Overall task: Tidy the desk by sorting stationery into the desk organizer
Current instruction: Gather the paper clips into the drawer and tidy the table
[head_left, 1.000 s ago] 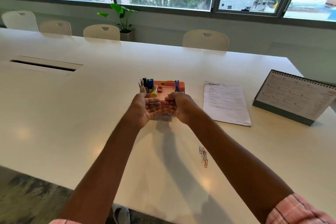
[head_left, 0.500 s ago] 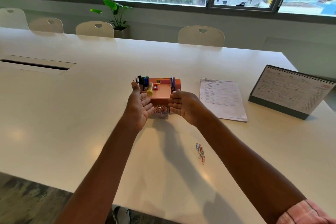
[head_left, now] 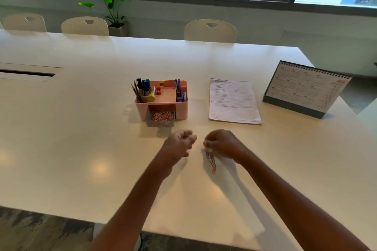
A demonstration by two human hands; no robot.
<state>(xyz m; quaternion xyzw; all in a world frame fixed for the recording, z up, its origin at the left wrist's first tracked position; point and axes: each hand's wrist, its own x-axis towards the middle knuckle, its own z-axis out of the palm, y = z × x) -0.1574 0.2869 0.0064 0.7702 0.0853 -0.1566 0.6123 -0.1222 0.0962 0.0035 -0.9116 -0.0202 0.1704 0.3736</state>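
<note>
Clips [head_left: 211, 162] lie loose on desk [head_left: 81, 149], right under my R hand [head_left: 223, 144]. Its fingers curl down at them; can't tell if one's pinched yet. L hand [head_left: 179, 143] is just beside, loosely curled, nothing in it. I'd rake the lot together w/ R, cup L alongside, lift in one go. Beyond, the organizer [head_left: 181, 110] has its drawer [head_left: 160, 124] pulled out, clips inside, nothing between. Paper [head_left: 232, 101] & calendar [head_left: 306, 89] sit to the right, well apart.

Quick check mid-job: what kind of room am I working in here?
Most likely an office meeting room: a long white table with matching chairs along its far side, a cable slot in its top, and a desk calendar.
</note>
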